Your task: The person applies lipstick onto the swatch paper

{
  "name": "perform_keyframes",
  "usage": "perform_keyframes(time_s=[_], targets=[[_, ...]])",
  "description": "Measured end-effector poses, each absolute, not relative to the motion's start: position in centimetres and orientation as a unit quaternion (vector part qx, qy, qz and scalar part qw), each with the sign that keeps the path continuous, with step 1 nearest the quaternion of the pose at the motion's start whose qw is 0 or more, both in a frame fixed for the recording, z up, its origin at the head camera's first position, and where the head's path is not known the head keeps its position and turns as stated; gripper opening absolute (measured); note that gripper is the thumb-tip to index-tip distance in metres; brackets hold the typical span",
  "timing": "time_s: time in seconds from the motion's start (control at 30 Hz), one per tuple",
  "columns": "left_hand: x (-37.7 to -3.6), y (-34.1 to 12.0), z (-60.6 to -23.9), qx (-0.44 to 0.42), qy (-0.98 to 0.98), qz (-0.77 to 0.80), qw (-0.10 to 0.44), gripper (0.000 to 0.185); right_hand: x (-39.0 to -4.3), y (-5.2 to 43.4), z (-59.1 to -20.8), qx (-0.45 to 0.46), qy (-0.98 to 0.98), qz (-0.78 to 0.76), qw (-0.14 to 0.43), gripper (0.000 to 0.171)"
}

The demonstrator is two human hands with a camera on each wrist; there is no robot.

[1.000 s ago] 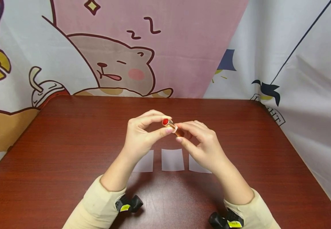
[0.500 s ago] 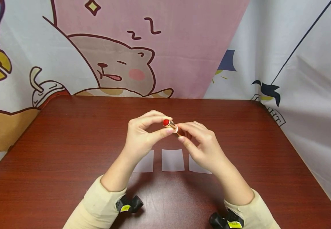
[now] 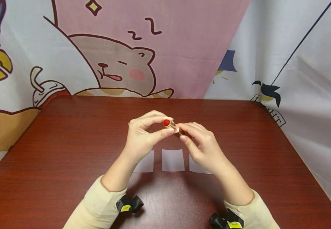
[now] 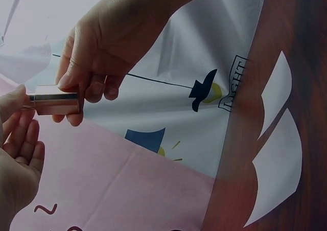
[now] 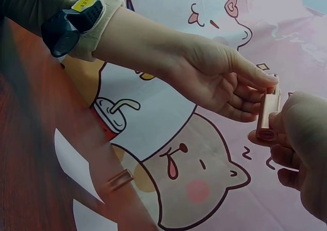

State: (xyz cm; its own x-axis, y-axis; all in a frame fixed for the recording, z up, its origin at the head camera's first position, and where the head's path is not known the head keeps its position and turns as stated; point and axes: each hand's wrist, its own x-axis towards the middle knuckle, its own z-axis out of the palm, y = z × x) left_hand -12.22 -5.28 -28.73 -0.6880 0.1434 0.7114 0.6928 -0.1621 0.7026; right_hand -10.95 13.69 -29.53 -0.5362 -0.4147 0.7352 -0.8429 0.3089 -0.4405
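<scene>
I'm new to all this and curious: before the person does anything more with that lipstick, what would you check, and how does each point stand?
1. Left hand pinches the lipstick near its red tip: ok.
2. Right hand holds the base end: ok.
3. Red tip exposed, no cap on it: ok.
4. Lipstick held above the table, not touching it: ok.
5. Three white paper slips lie flat below the hands: ok.
6. How far the red stick is wound out: cannot tell.
</scene>
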Motion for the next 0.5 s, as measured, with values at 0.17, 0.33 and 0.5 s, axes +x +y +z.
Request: perform_keyframes(time_s=[0.17, 0.33, 0.5], targets=[[-12.24, -5.34, -28.73, -0.341, -0.615, -0.680, 0.207, 0.024, -10.94, 13.57, -29.57, 0.406, -0.765, 0.428, 0.258, 0.035], [-12.20, -5.37, -28.66, -0.330, -0.618, -0.683, 0.206, 0.023, -10.99, 13.51, -29.78, 0.403, -0.755, 0.446, 0.262, 0.028], [-12.08, -5.37, -28.50, -0.312, -0.622, -0.691, 0.197, 0.021, -11.08, 13.38, -29.99, 0.398, -0.744, 0.468, 0.264, 0.030]])
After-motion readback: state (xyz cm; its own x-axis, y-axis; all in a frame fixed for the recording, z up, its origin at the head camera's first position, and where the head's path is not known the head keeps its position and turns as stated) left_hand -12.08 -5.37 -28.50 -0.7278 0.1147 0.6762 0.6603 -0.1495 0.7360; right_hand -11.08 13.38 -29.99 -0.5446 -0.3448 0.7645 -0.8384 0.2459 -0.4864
